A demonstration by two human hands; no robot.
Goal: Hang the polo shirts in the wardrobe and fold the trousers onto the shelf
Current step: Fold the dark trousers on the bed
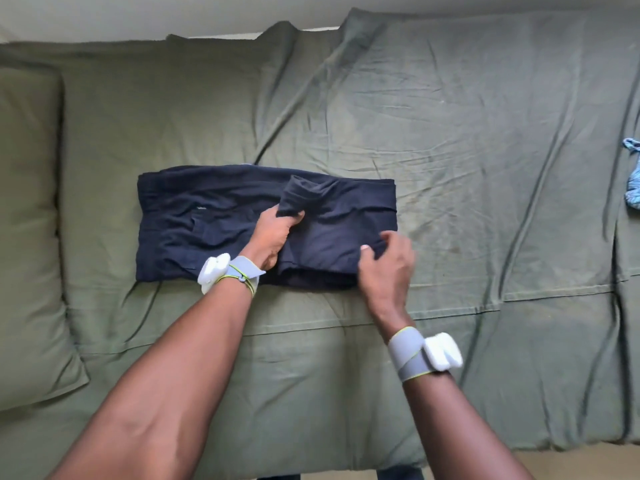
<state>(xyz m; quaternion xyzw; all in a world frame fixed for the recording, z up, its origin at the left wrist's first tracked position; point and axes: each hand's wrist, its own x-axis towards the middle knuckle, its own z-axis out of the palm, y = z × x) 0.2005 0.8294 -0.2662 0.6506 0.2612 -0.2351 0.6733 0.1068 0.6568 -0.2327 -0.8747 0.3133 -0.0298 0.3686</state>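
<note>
olive-green sheeted bed is carrying dark navy fabric trousers, half folded. left hand is pinching the folded flap; right hand is gripping its corner. edges probably need aligning before pressing flat.

Both your forearms reach forward and converge slightly, bare to the wrists. Your left hand lies palm-down with its wrist bent, thumb and fingers curled and pinching a fold of cloth. Your right hand arches, back toward you, its fingers bent and gripping cloth at the tips. Each wrist wears a grey strap carrying a white device.
</note>
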